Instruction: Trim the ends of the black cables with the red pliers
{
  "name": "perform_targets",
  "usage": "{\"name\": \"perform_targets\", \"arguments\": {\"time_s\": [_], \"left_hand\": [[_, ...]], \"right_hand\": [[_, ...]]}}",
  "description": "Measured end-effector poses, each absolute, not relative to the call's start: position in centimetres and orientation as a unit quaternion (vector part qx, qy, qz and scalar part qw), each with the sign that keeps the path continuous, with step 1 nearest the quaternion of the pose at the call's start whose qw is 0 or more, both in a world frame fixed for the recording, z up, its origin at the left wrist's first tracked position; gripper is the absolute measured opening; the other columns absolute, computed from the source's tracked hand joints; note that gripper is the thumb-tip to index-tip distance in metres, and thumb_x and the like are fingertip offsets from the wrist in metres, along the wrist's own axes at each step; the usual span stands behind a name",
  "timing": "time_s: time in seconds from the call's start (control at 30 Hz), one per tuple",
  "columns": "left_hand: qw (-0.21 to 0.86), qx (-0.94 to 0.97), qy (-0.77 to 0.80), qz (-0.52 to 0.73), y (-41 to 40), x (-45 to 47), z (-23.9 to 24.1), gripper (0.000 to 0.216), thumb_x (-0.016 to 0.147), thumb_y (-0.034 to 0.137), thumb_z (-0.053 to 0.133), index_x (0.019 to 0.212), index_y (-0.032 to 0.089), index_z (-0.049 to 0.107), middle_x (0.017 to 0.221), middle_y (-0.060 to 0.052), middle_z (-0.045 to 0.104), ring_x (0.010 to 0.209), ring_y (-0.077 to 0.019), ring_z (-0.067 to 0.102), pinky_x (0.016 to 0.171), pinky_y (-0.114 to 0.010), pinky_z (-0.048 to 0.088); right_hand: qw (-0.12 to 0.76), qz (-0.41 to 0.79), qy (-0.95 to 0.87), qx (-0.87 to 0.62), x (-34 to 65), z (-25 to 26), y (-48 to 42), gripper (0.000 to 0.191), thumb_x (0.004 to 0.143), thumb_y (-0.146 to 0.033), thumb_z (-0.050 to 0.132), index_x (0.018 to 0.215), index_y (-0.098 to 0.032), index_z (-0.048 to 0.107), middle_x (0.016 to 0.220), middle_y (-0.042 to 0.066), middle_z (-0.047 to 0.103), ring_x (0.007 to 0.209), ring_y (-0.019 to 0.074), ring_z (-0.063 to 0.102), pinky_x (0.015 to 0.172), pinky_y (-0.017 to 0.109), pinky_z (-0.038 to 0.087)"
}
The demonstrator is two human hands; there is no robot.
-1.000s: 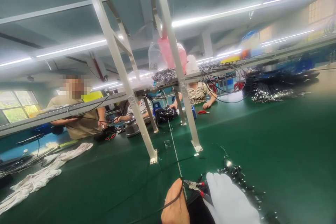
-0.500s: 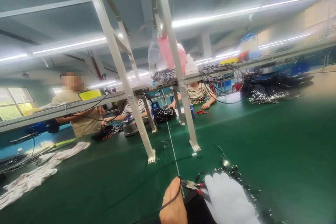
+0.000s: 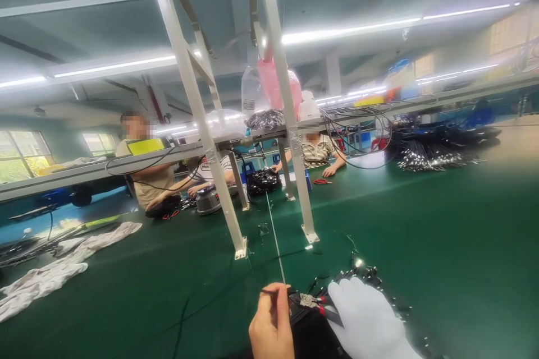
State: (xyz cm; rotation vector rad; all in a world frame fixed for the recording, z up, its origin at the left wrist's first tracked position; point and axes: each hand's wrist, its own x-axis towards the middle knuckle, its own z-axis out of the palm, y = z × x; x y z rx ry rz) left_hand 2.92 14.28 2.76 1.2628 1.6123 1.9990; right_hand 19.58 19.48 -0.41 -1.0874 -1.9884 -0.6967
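Observation:
At the bottom edge my bare left hand (image 3: 270, 325) pinches a thin black cable (image 3: 275, 292) between thumb and fingers, its end pointing right. My right hand (image 3: 367, 322), in a white glove, grips small red-handled cutting pliers (image 3: 310, 302), whose jaws sit at the cable's end. Just beyond the glove, a heap of black cable pieces with small connectors (image 3: 362, 274) lies on the green table (image 3: 442, 224).
White metal frame legs (image 3: 236, 235) stand bolted to the table ahead, carrying a shelf with bags and cable bundles (image 3: 265, 119). Other people (image 3: 145, 179) work on the far side. White cloths (image 3: 54, 272) lie at left. Black cable bundles (image 3: 433, 151) sit far right.
My left hand has shifted left and lifted the cable end, which now sticks out straight from the pinch. The view has turned slightly. The gloved hand keeps the pliers.

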Motion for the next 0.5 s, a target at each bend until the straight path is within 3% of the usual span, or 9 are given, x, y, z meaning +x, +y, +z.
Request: {"name": "perform_targets", "arguments": {"time_s": [0.1,0.2,0.37,0.5], "left_hand": [[0.316,0.352,0.514,0.715,14.5,1.8,3.9,0.048,0.061,0.061,0.081,0.074,0.016,0.071,0.071,-0.005,0.071,0.064,-0.0195,0.066,0.062,-0.028,0.056],[0.463,0.258,0.449,0.72,14.6,1.0,4.6,0.045,0.05,0.047,0.093,0.07,0.013,0.071,0.068,-0.004,0.069,0.059,-0.013,0.062,0.055,-0.022,0.053],[0.579,0.194,0.389,0.69,14.4,0.5,4.5,0.025,0.064,0.026,0.089,0.074,0.012,0.071,0.07,-0.002,0.067,0.056,-0.0078,0.058,0.052,-0.018,0.049],[0.606,0.191,0.389,0.667,14.4,0.3,4.2,0.02,0.07,0.023,0.086,0.077,0.013,0.069,0.072,-0.002,0.066,0.054,-0.0067,0.058,0.051,-0.017,0.047]], "right_hand": [[0.385,-0.266,-0.774,-0.426,19.9,0.0,19.7,0.019,0.083,-0.034,0.059,0.075,-0.024,0.044,0.066,-0.002,0.053,0.057,0.0151,0.049,0.056,0.028,0.027],[0.392,-0.261,-0.771,-0.429,20.4,0.2,20.3,0.019,0.083,-0.039,0.061,0.083,-0.023,0.05,0.07,-0.001,0.055,0.059,0.0154,0.052,0.056,0.027,0.033],[0.411,-0.248,-0.784,-0.394,20.4,0.0,20.3,0.026,0.084,-0.033,0.058,0.106,-0.021,0.055,0.088,0.005,0.063,0.076,0.0207,0.059,0.067,0.031,0.043],[0.405,-0.235,-0.793,-0.391,20.0,0.4,19.6,0.026,0.083,-0.03,0.055,0.108,-0.021,0.055,0.093,0.006,0.063,0.08,0.0228,0.059,0.066,0.032,0.043]]}}
